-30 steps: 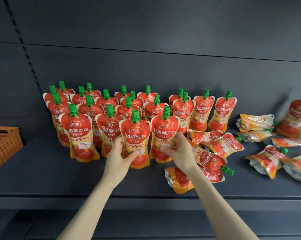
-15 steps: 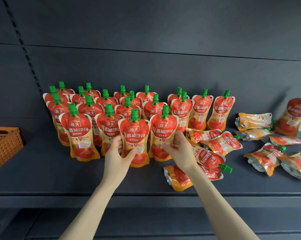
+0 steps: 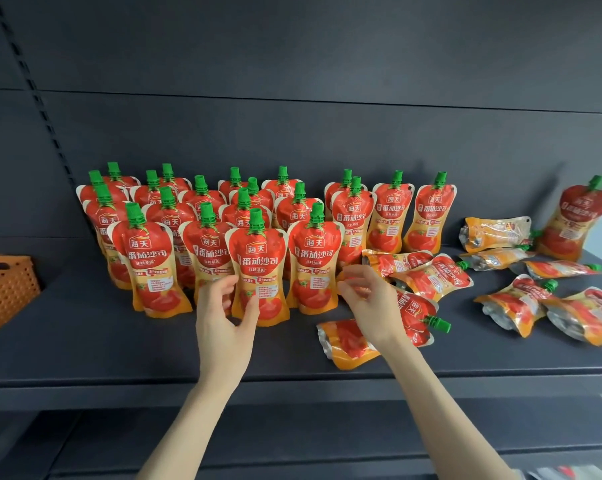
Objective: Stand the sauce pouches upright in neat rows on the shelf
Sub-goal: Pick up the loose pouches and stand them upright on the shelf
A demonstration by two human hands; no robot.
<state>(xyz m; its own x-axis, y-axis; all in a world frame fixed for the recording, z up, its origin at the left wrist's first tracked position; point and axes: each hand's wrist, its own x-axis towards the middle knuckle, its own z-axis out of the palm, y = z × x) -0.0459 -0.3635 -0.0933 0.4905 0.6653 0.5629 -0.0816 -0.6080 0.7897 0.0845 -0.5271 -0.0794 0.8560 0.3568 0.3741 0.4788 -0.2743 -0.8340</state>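
Several red and orange sauce pouches with green caps stand in rows on the dark shelf (image 3: 84,344). My left hand (image 3: 223,317) holds the front middle pouch (image 3: 261,258) low on its left edge, thumb across its front. Just right of it stands another front pouch (image 3: 315,261). My right hand (image 3: 365,299) hovers beside that pouch with fingers loosely curled, holding nothing. Under the right hand and wrist lie a flat pouch (image 3: 344,344) and another with its cap pointing right (image 3: 417,313).
More pouches lie flat in a heap at the right (image 3: 514,306), and one leans against the back panel at the far right (image 3: 576,216). An orange perforated basket (image 3: 5,289) sits at the shelf's left end. A lower shelf runs beneath.
My right hand has let go of the front pouch on the right and drawn back a little to the right. My left hand stays on the middle pouch.
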